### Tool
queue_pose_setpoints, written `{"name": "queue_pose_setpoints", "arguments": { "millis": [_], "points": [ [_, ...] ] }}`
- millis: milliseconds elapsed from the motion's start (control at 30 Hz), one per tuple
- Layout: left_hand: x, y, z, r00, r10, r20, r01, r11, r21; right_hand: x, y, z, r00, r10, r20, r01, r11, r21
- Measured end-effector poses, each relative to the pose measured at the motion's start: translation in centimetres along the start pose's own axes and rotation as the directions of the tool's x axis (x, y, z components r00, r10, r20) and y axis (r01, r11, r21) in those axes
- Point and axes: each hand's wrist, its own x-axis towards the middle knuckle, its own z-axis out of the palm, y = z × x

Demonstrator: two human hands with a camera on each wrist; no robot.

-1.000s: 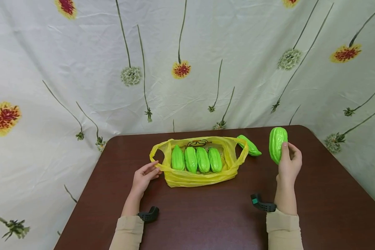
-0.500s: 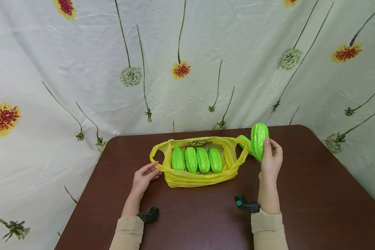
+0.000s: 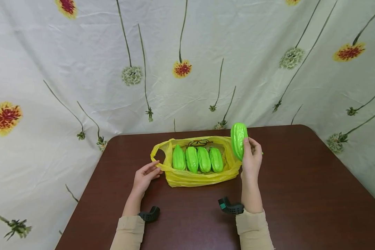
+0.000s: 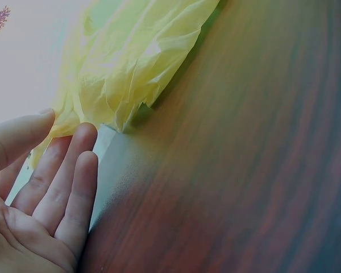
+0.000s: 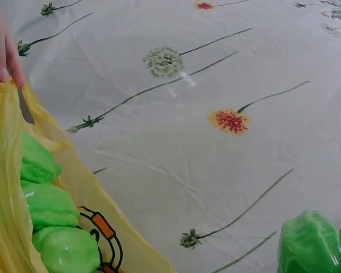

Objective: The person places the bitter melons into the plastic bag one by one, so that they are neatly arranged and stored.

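A yellow plastic bag lies with its mouth spread on the table, and several bright green bitter melons sit side by side in it. My left hand pinches the bag's left handle between thumb and fingertips; the left wrist view shows the yellow film at the thumb tip. My right hand grips another bitter melon, held upright over the bag's right end and covering its right handle. In the right wrist view this bitter melon shows at the lower right corner.
Behind the right hand, one more bitter melon is almost wholly hidden; only its tip shows. The dark brown table runs back to a white flowered cloth hanging behind it. Each wrist wears a black band.
My right hand has carried its bitter melon leftward, from the table's right side to the bag's right end, passing before the loose bitter melon. The left hand stays at the handle.
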Motion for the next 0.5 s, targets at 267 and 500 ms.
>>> {"name": "queue_pose_setpoints", "arguments": {
  "millis": [267,500],
  "points": [
    [-0.6,0.6,0.2,1.0,0.019,0.009,-0.019,1.0,-0.004,-1.1,0.8,2.2,0.998,0.023,0.061,-0.022,1.0,-0.011],
    [-0.7,0.9,0.2,1.0,0.019,0.009,-0.019,1.0,-0.003,-2.1,1.7,3.9,0.992,0.006,0.123,0.001,0.998,-0.059]
  ]
}}
